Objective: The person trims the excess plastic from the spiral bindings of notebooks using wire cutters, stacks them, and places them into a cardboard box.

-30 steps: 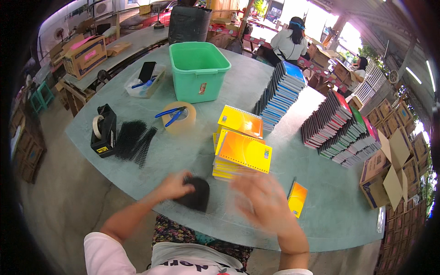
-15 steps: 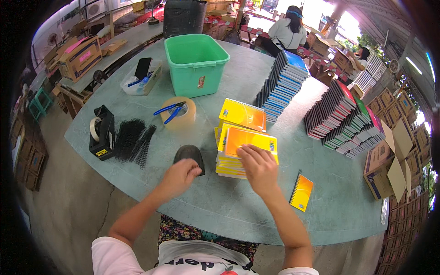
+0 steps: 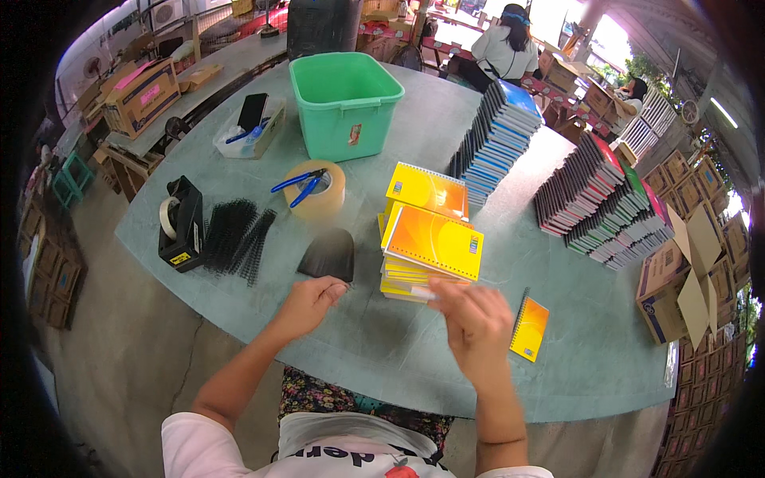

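Observation:
My left hand (image 3: 307, 307) is closed in a pinch at the near edge of a dark, rounded flat piece (image 3: 328, 256); what its fingertips hold is too small to tell. My right hand (image 3: 480, 325), slightly blurred, pinches a small white strip (image 3: 423, 292) beside the near side of a notebook stack. That stack of yellow notebooks (image 3: 398, 285) has an orange-and-yellow notebook (image 3: 437, 241) on top, with a row of holes along its near edge. To the right lies a single small spiral notebook (image 3: 530, 329).
Left on the table are a tape dispenser (image 3: 182, 227), black spiral coils (image 3: 235, 237), and blue pliers (image 3: 301, 186) on a tape roll (image 3: 327, 201). Behind stand a green bin (image 3: 343, 123) and blue notebooks (image 3: 496, 139). Red and green notebooks (image 3: 602, 199) and an open carton (image 3: 665, 287) are right.
My right hand has drawn back from the top notebook toward me and to the right, now with the white strip. My left hand has shifted slightly; the view has moved a little.

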Available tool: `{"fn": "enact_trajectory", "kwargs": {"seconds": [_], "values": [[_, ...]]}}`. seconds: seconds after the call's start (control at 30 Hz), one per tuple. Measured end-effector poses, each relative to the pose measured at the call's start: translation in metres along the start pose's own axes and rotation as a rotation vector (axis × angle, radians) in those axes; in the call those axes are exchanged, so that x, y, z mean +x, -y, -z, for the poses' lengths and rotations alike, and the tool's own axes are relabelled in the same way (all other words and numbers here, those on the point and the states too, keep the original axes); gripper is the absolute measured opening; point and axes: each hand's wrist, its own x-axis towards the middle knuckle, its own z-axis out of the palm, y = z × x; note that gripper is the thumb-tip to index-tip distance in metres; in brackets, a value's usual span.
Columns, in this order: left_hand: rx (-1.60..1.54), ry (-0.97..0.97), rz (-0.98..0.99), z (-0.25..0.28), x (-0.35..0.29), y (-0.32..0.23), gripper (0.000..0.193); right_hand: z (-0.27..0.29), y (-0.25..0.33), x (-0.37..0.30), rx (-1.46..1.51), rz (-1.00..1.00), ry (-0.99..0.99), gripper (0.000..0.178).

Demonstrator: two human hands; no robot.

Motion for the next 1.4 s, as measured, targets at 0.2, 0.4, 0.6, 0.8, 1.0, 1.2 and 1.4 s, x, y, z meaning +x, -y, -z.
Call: {"fn": "enact_trajectory", "kwargs": {"seconds": [0.2, 0.4, 0.6, 0.8, 1.0, 1.2, 1.4], "values": [[-0.04, 0.258, -0.02, -0.013, -0.005, -0.012, 0.039, -0.079, -0.015, -0.06, -0.125, -0.097, 0.357, 0.02], [0.037, 0.231, -0.071, -0.027, -0.019, -0.015, 0.043, -0.084, -0.01, -0.052, -0.078, -0.14, 0.41, 0.021], [-0.593, 0.238, 0.085, -0.018, -0.015, -0.001, 0.026, -0.087, -0.01, -0.05, 0.075, -0.173, 0.228, 0.02], [-0.331, 0.21, 0.028, -0.022, -0.017, -0.005, 0.016, -0.089, -0.011, -0.051, 0.119, -0.196, 0.199, 0.016], [-0.053, 0.153, 0.097, -0.024, -0.014, -0.024, 0.022, -0.085, -0.008, -0.049, 0.165, -0.186, 0.228, 0.017], [0.163, -0.026, -0.228, -0.03, -0.007, -0.023, 0.024, -0.086, -0.007, -0.045, 0.124, -0.151, 0.262, 0.017], [0.201, -0.013, -0.368, -0.015, -0.002, -0.022, 0.026, -0.094, 0.001, -0.041, 0.07, -0.168, 0.311, 0.029]]}}
